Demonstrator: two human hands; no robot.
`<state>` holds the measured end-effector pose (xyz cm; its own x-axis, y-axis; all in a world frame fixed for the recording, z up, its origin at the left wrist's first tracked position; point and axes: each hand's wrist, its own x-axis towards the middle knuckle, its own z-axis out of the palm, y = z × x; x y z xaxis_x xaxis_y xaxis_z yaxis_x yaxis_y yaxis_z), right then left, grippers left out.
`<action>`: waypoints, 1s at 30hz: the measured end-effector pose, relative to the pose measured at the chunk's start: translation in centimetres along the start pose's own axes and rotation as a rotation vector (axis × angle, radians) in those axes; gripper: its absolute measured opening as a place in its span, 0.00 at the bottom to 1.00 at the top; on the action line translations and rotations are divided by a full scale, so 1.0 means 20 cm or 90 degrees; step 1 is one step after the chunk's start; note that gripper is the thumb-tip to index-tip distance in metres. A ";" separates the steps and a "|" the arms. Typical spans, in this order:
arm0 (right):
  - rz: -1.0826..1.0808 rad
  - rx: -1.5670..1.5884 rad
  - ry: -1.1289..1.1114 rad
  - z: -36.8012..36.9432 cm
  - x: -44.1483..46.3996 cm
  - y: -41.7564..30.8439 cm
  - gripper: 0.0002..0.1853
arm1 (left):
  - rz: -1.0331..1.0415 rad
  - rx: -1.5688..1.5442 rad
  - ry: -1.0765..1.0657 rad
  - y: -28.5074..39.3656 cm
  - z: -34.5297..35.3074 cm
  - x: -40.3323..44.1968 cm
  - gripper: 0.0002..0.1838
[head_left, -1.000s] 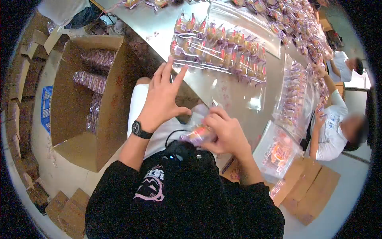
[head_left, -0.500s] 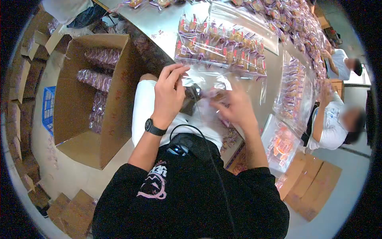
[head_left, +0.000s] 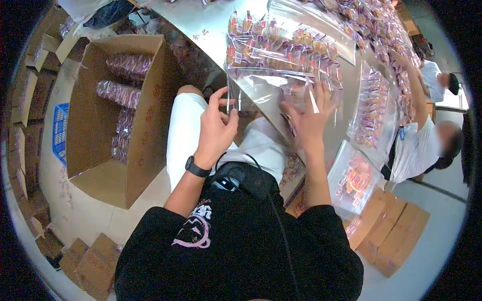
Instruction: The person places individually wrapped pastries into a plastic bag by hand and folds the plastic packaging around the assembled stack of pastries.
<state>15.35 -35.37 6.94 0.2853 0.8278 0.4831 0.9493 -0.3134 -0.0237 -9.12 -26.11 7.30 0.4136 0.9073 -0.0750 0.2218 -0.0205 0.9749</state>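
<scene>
A large clear plastic bag filled with rows of small wrapped snacks lies on the metal table, its mouth toward me. My left hand pinches the left edge of the bag's mouth between thumb and fingers. My right hand rests with fingers apart on the right part of the mouth. Beside its thumb a purplish wrapped piece shows through the film; I cannot tell whether it is inside the bag.
On my left stands an open cardboard box holding several filled bags. Right of my hands lie another filled bag and a stack of printed flat bags. Loose snacks are heaped at the back. Two people in white work at the right.
My right hand has moved up and right, from a blurred motion below the bag's mouth onto the film. My left hand has lowered slightly. A co-worker's arm now reaches toward the heap.
</scene>
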 end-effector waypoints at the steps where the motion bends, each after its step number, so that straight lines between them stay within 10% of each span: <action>1: 0.000 0.017 0.004 0.01 0.00 0.00 0.49 | 0.009 0.010 -0.013 0.00 0.00 0.00 0.30; 10: -0.149 0.219 0.031 0.04 -0.03 -0.09 0.43 | -0.001 -0.057 0.014 -0.02 0.04 -0.02 0.31; 13: -0.013 0.352 -0.124 0.06 -0.03 -0.25 0.46 | -0.014 -0.058 0.024 -0.01 0.03 -0.01 0.32; 19: -0.016 0.418 0.101 0.10 0.03 -0.44 0.48 | -0.022 -0.023 0.005 -0.03 -0.01 0.00 0.32; 26: 0.224 0.781 -0.157 0.17 -0.11 -0.48 0.39 | -0.032 0.010 -0.022 -0.06 -0.02 0.00 0.29; 30: 0.267 0.857 0.008 0.14 -0.10 -0.50 0.39 | -0.016 -0.031 0.002 -0.07 0.00 0.00 0.28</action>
<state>5.67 -32.57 3.88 0.5799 0.7790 0.2384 0.1946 0.1517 -0.9691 -9.44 -26.14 5.99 0.4057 0.9086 -0.0996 0.1897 0.0229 0.9816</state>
